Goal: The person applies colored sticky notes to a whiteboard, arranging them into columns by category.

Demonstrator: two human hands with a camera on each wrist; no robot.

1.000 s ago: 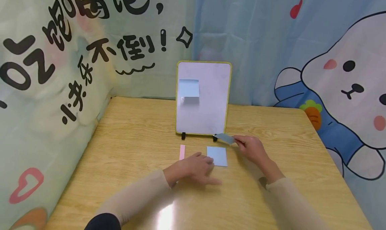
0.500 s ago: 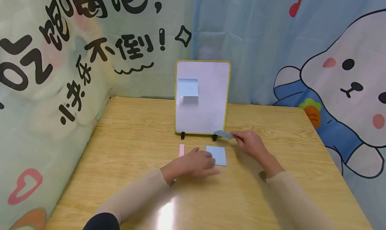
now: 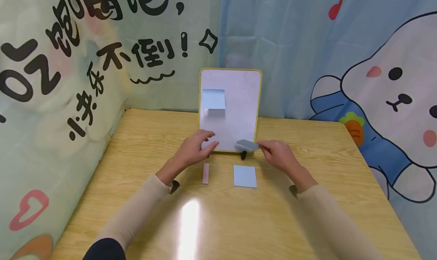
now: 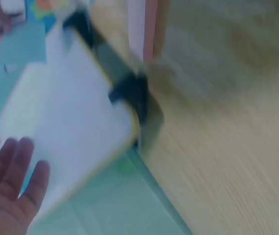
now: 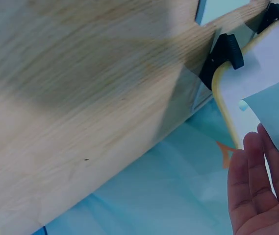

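A blue sticky note (image 3: 247, 144) is pinched between the thumb and fingers of my right hand (image 3: 280, 157), in front of the whiteboard's lower right corner. The note (image 5: 275, 110) bends slightly in the right wrist view. My left hand (image 3: 192, 149) is held, fingers spread and holding nothing, before the lower left of the whiteboard (image 3: 239, 116); whether it touches the board I cannot tell. Another blue sticky note (image 3: 213, 99) clings to the board's upper left, its lower edge lifted. On the table lie a light blue sticky note pad (image 3: 244, 176) and a narrow pink sticky pad (image 3: 205, 173).
The whiteboard stands upright on black feet (image 3: 243, 155) near the back of the wooden table (image 3: 153, 138). Printed fabric (image 3: 252, 28) hangs behind the table and along its left side. A bright glare streak (image 3: 189, 226) lies on the front of the tabletop.
My left hand has moved from beside the blue pad, up and left, to the board's lower left, uncovering the pink pad. My right hand has raised its note slightly, up and leftward.
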